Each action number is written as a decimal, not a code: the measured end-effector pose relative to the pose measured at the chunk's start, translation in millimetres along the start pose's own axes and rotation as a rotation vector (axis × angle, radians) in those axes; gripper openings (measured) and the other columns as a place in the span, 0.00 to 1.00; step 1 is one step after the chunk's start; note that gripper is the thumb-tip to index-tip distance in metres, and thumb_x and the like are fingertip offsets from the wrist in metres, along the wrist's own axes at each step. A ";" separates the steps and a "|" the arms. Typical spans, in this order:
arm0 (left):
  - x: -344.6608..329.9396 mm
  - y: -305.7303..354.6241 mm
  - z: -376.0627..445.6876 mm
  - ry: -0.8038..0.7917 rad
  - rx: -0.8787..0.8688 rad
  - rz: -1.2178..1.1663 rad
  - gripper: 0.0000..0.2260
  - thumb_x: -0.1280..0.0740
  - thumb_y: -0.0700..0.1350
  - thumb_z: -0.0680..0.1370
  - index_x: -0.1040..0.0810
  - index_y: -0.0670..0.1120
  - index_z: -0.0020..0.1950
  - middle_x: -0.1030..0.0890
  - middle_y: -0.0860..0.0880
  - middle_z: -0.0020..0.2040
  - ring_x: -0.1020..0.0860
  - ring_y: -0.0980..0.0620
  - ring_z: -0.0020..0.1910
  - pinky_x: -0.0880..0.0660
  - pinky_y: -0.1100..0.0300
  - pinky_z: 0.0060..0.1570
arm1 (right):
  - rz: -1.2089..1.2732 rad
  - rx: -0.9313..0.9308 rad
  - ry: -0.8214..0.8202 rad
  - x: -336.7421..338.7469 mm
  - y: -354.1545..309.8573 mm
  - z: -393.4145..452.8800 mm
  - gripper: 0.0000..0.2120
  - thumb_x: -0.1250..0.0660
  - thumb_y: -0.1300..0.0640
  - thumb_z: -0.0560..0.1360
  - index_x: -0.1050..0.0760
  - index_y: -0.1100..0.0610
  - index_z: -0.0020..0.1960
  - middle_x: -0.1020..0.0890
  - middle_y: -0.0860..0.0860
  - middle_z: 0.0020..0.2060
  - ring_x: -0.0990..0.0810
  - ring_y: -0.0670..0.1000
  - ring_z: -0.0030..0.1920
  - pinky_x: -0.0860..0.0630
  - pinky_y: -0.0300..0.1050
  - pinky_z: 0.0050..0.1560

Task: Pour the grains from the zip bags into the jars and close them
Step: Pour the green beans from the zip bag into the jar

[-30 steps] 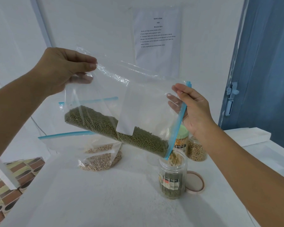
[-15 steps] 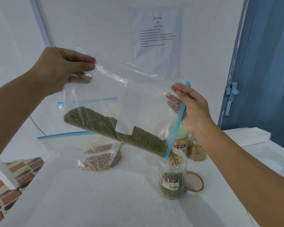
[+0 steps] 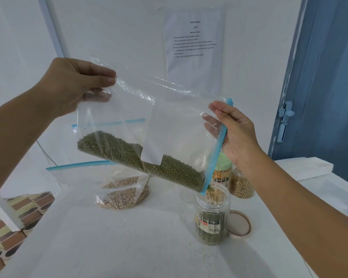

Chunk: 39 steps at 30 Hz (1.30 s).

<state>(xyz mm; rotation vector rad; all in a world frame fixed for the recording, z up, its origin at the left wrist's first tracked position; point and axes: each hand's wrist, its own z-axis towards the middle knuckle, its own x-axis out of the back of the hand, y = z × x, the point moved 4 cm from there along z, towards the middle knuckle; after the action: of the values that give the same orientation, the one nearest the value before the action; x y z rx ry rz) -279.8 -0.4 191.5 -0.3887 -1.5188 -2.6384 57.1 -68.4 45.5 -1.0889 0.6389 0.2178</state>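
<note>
While left hand [image 3: 68, 87] pinches far corner of clear zip bag of green beans [image 3: 141, 157], right hand [image 3: 235, 133] pinches blue zip edge; bag tilts, mouth over open clear plastic jar [image 3: 212, 213] near right on white table [image 3: 109, 237]. Round lid [image 3: 240, 224] beside jar.

test room: wall instruction sheet [image 3: 194, 40]

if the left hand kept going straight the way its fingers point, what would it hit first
The left hand points rightward across the raised zip bag it pinches. Going on along that line, it would probably meet the right hand at the bag's blue zip edge first, though depth is unclear.
</note>
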 end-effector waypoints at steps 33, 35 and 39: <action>0.3 -1.1 2.8 0.001 -0.007 0.024 0.12 0.21 0.40 0.70 0.13 0.43 0.53 0.15 0.37 0.57 0.18 0.49 0.38 0.15 0.55 0.48 | 0.010 -0.008 0.008 -0.5 3.8 0.8 0.09 0.32 0.66 0.81 0.15 0.57 0.55 0.13 0.54 0.55 0.13 0.58 0.53 0.16 0.48 0.51; 0.0 -1.6 2.6 0.001 -0.008 0.020 0.11 0.21 0.40 0.70 0.13 0.43 0.52 0.15 0.38 0.57 0.18 0.50 0.37 0.15 0.54 0.48 | 0.011 -0.007 0.010 -0.2 3.7 0.4 0.09 0.32 0.66 0.81 0.15 0.57 0.55 0.13 0.54 0.55 0.13 0.58 0.53 0.16 0.48 0.52; -1.6 -4.3 3.8 -0.003 -0.006 0.017 0.12 0.21 0.39 0.71 0.13 0.42 0.53 0.14 0.39 0.55 0.18 0.51 0.36 0.15 0.55 0.48 | 0.004 -0.005 0.013 1.4 4.1 0.6 0.09 0.32 0.66 0.81 0.15 0.58 0.55 0.13 0.54 0.56 0.13 0.58 0.54 0.16 0.49 0.52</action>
<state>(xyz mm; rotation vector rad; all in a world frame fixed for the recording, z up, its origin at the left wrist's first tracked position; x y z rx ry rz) -278.3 5.0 189.2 -0.4051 -1.5020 -2.6310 56.6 -66.2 41.9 -1.0946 0.6531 0.2161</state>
